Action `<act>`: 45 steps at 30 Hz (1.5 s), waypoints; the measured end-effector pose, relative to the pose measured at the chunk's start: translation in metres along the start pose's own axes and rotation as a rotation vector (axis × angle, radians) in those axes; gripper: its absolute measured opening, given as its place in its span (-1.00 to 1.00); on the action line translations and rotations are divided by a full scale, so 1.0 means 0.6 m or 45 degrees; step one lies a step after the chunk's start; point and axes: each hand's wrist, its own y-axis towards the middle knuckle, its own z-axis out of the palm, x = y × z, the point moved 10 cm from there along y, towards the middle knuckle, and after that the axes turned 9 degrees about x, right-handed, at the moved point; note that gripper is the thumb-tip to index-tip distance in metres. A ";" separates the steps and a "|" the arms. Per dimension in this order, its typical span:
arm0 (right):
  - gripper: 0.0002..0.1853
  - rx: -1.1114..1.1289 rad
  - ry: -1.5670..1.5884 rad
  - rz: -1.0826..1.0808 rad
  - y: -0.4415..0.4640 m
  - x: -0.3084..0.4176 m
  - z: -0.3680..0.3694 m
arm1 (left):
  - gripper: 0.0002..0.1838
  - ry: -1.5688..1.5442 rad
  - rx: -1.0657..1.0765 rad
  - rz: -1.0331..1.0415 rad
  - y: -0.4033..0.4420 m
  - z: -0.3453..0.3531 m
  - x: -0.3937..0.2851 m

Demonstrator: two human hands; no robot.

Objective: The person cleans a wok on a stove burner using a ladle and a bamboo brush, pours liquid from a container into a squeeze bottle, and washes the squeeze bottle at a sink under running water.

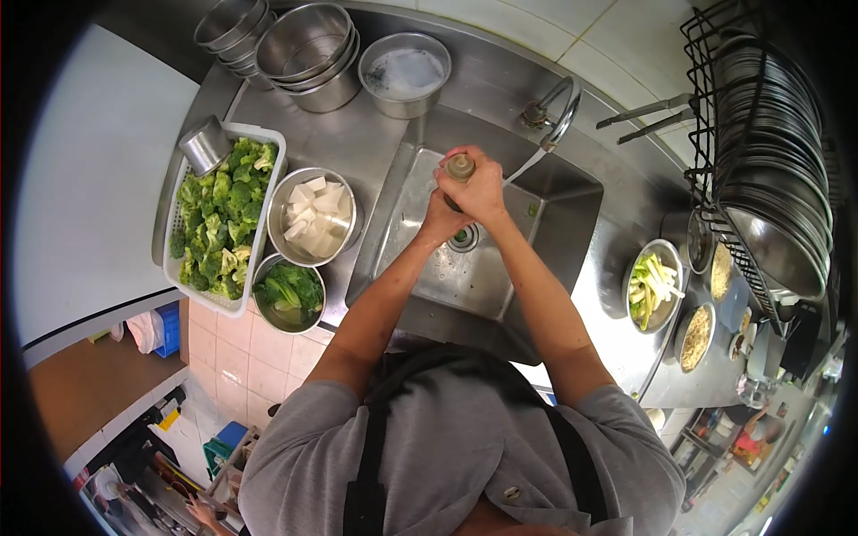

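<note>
Over the sink point(420, 268), both my hands are closed around a tan, cylindrical thing with a round end point(460, 167); its kind is not clear, and most of it is hidden by my fingers. My right hand point(484, 189) grips its upper part. Lower down on it is my left hand point(441, 220). From the curved tap point(567, 112), a pale stream of water runs toward my right hand. Below the hands the sink drain point(464, 237) shows, with small green scraps near it.
Left of the sink stand a white basket point(280, 152) of broccoli, a bowl of white chunks point(308, 214) and a bowl of leafy greens point(290, 290). Steel bowls point(304, 45) line the back. On the right are cut green-white vegetables point(652, 286) and a dish rack point(697, 107). Other people work farther off.
</note>
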 end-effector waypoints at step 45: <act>-0.57 0.110 -0.377 0.310 -0.067 -0.140 -0.137 | -0.69 -1.001 -0.102 -0.689 0.161 0.148 0.160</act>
